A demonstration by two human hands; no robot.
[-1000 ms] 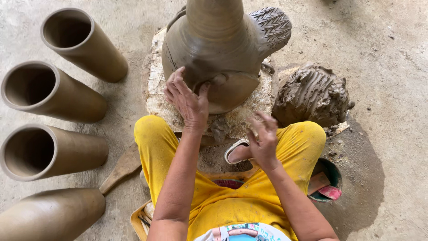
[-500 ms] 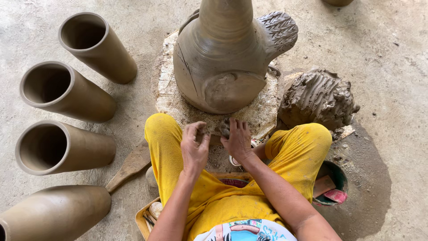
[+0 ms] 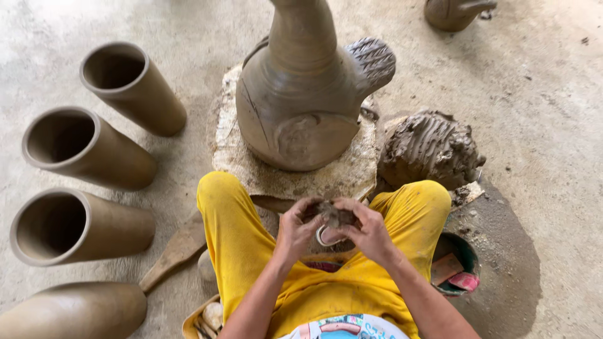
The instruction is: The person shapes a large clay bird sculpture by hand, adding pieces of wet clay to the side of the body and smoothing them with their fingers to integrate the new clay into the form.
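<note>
Both your left hand point(image 3: 295, 229) and right hand point(image 3: 370, 232) pinch one clay lump point(image 3: 334, 215), fingers closed round it. You've got it low over your lap, near the pot point(image 3: 301, 107), probably for control.

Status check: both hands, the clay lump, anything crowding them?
Left hand and right hand both pinching small clay lump above lap. Large clay vessel just ahead on mat, untouched. Nothing between hands and lump.

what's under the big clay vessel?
The clay vessel stands on a pale rough mat laid on the concrete floor. The mat's edges show around the base; whatever lies beneath the vessel's middle is hidden.
</note>
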